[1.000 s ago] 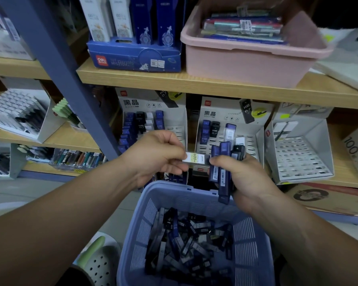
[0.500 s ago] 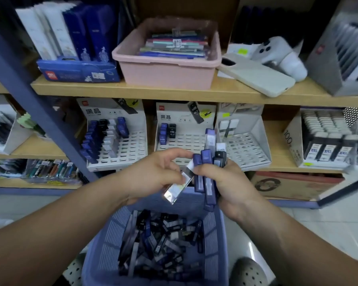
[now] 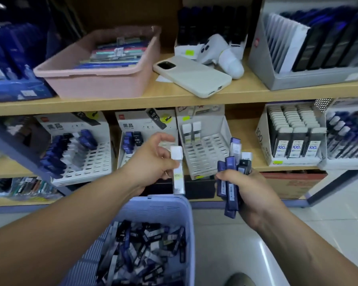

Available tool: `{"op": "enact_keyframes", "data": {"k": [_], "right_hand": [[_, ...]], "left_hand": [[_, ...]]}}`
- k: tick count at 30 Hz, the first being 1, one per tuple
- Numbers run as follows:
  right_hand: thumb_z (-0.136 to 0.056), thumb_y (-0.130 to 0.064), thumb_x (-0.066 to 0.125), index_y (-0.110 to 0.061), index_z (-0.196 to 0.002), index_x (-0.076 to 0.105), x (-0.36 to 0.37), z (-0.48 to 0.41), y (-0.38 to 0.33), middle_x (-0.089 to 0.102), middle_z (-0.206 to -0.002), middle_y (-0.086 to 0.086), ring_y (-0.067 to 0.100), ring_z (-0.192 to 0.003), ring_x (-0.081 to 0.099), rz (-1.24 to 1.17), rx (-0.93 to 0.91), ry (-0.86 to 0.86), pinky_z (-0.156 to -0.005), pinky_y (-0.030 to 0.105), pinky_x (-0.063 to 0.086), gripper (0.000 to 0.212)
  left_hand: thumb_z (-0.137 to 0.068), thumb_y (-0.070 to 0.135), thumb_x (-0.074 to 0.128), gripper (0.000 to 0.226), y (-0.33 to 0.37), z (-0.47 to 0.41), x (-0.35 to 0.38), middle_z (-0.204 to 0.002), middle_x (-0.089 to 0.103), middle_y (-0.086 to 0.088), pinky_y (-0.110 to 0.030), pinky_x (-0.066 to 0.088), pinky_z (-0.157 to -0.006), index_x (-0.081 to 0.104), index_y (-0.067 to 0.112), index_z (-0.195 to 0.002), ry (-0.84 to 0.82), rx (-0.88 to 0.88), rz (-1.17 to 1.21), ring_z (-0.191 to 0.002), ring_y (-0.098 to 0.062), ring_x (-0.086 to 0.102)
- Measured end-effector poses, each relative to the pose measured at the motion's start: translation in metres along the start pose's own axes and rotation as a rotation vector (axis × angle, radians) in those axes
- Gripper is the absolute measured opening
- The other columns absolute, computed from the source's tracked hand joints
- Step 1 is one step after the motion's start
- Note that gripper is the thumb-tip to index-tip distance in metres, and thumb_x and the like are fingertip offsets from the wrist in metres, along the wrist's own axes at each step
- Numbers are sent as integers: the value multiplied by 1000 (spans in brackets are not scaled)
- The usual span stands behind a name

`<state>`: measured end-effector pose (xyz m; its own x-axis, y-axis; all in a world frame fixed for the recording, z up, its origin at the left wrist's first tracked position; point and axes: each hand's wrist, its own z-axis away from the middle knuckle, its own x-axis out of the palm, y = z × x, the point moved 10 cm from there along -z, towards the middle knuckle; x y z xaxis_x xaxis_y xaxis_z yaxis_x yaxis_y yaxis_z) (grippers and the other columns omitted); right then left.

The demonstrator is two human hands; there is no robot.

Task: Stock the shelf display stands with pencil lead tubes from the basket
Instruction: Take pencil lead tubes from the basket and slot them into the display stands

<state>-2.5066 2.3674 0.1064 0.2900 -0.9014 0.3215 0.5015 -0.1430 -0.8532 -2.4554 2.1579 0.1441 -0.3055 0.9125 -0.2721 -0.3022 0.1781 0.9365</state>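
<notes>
Our left hand (image 3: 153,162) pinches a single white-capped lead tube (image 3: 178,171) upright between thumb and fingers, its lower end hanging just above the far rim of the lilac basket (image 3: 170,205). At three o'clock from it, apart from it, our right hand (image 3: 250,190) is clenched around a bundle of dark blue and black tubes (image 3: 232,176), with one clear tube standing taller than the rest. The basket sits at six o'clock in our view, and a loose heap of lead tubes (image 3: 145,250) fills its bottom. Behind the hands, on the lower wooden shelf (image 3: 246,129), three white display stands sit side by side: the left stand (image 3: 79,149) at ten o'clock of the left hand is roughly half filled with blue, white and grey tubes; the middle stand (image 3: 145,129), just behind the left hand, holds a few blue and black tubes at its left edge; the right stand (image 3: 205,145), at one o'clock of the held tube, carries only two white tubes in its back row. On the upper shelf we see a pink tray (image 3: 95,79) at eleven o'clock and a pale phone case (image 3: 192,76) at twelve.
</notes>
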Motion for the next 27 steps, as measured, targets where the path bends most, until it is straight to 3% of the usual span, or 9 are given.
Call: {"op": "enact_keyframes", "data": {"k": [7, 11, 15, 19, 22, 27], "right_hand": [[-81, 4, 69, -10, -89, 65, -40, -9, -10, 61, -72, 9, 21, -59, 61, -72, -26, 5, -66, 36, 44, 17], [-79, 4, 71, -11, -88, 68, -54, -9, -9, 63, -73, 7, 21, -65, 62, -70, -27, 38, -62, 34, 48, 18], [-79, 6, 72, -8, -91, 70, -64, -9, -6, 65, -71, 6, 21, -66, 63, -61, -22, 47, -58, 32, 51, 19], [-78, 6, 72, -4, -96, 70, -72, -13, -7, 66, -72, 6, 22, -67, 64, -66, -24, 63, -58, 33, 51, 22], [-75, 5, 74, -7, -91, 70, -70, -17, -8, 67, -72, 7, 23, -66, 65, -68, -30, 45, -63, 35, 51, 20], [-58, -8, 80, -9, -89, 73, -60, -19, -9, 71, -79, 11, 29, -73, 68, -64, -38, 8, -73, 42, 53, 32]], "left_hand": [[-87, 2, 72, 29, 16, -64, 31, -75, 66, -14, -29, 54, -53, 62, 17, -110, 185, 92, -95, -56, -16, 64], [-88, 2, 70, 22, 31, -95, 38, -82, 64, -7, -30, 53, -58, 64, 23, -88, 279, 135, -164, -60, -19, 64], [-88, 8, 69, 26, 51, -113, 44, -78, 63, 10, -27, 52, -83, 59, 28, -76, 318, 204, -330, -81, -16, 64], [-90, 11, 68, 15, 57, -121, 51, -90, 68, 2, -35, 50, -96, 60, 23, -86, 311, 286, -463, -94, -18, 65], [-92, 18, 66, 12, 59, -125, 54, -98, 71, 1, -38, 52, -94, 60, 28, -94, 282, 314, -567, -95, -21, 67], [-94, 17, 64, 11, 65, -128, 51, -87, 63, 9, -33, 52, -88, 65, 21, -104, 289, 347, -675, -90, -20, 67]]}}
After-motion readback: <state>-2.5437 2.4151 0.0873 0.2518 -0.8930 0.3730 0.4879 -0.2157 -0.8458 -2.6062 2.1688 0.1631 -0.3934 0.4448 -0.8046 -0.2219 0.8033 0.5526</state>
